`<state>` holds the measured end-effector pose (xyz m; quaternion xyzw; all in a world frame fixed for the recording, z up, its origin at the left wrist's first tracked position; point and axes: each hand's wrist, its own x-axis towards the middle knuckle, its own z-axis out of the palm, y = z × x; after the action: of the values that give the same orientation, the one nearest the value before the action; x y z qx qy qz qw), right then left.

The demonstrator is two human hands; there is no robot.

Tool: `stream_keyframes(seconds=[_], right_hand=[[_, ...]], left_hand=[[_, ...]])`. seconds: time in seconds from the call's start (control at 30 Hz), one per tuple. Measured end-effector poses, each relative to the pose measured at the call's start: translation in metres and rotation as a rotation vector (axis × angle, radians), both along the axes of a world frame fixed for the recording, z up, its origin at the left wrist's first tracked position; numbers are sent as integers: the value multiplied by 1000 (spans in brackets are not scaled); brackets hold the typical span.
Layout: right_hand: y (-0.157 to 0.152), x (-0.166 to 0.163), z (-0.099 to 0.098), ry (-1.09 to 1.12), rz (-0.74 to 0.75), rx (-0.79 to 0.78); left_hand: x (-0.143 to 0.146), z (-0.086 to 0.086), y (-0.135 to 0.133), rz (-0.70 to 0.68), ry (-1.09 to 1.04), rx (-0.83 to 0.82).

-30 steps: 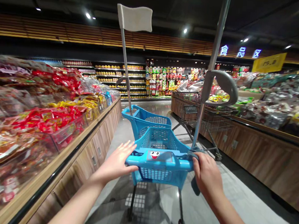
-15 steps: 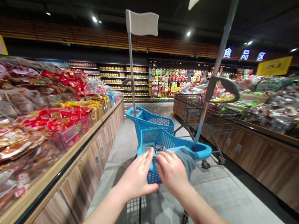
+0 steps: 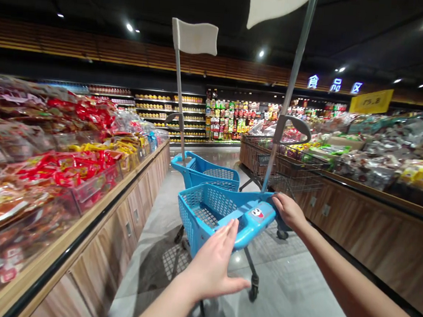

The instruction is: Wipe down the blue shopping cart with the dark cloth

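Note:
A small blue plastic shopping cart [image 3: 207, 212] stands in the aisle, turned at an angle, with a smiley face on its handle bar. A grey pole with a white flag [image 3: 277, 4] rises from its right rear corner. My right hand [image 3: 287, 209] is closed on the right end of the handle, at the base of the pole. My left hand [image 3: 214, 265] is open with fingers together, held just short of the handle's left end and touching nothing. A second blue cart [image 3: 206, 170] with its own flag [image 3: 194, 36] stands right behind the first.
A wooden counter [image 3: 126, 205] piled with packaged snacks runs along the left. Another snack counter [image 3: 377, 212] lines the right, with a metal wire cart [image 3: 285, 165] parked beside it. Stocked shelves [image 3: 186, 112] close the far end of the grey-tiled aisle.
The near cart has swung round, its handle now pointing right. My right hand went from the basket front to the handle's right end. My left hand came off the cart.

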<state>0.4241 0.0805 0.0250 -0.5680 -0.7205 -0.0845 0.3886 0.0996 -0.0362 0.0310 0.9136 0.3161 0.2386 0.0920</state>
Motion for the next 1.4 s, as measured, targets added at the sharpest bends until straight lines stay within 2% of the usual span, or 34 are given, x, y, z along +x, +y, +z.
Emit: stream_keyframes(seconds=[0.1,0.2,0.37,0.47,0.53,0.6,0.67,0.77,0.83,1.03,1.13,1.2,1.33,1.4], right_hand=[[-15,-24,-5,58,51,65],[-47,-56,-8,50,174,108],[-96,-100,1,-72,401,71],[-103,-101,2,-60,452,45],[-100,-93,-2,-19,485,50],[-95,-83,-8,36,517,81],[-89,-72,-13,92,523,126],[-82,-56,-15,137,492,160],[-75,-43,-15,148,453,150],[-43,18,-13,188,238,-4],[-37,44,-8,94,106,-86],[-40,52,-3,-44,26,-85],[-57,52,0,-333,-78,35],[-65,46,-2,-441,-133,107]], left_hand=[[9,-3,-3,0,-52,-31],[14,-5,-7,-16,-86,-65],[9,-3,-9,-83,-128,-106],[-11,2,16,-54,-123,-112],[-33,-1,45,60,-58,-79],[-57,-12,76,180,71,-86],[-79,-30,100,269,219,-181],[-94,-56,113,279,267,-176],[-91,-65,109,268,241,-117],[-47,-63,78,177,227,-47],[-44,-70,77,143,250,-32],[-59,-77,84,197,286,-47],[-116,-94,103,406,366,-89],[-141,-101,105,427,396,-107]])
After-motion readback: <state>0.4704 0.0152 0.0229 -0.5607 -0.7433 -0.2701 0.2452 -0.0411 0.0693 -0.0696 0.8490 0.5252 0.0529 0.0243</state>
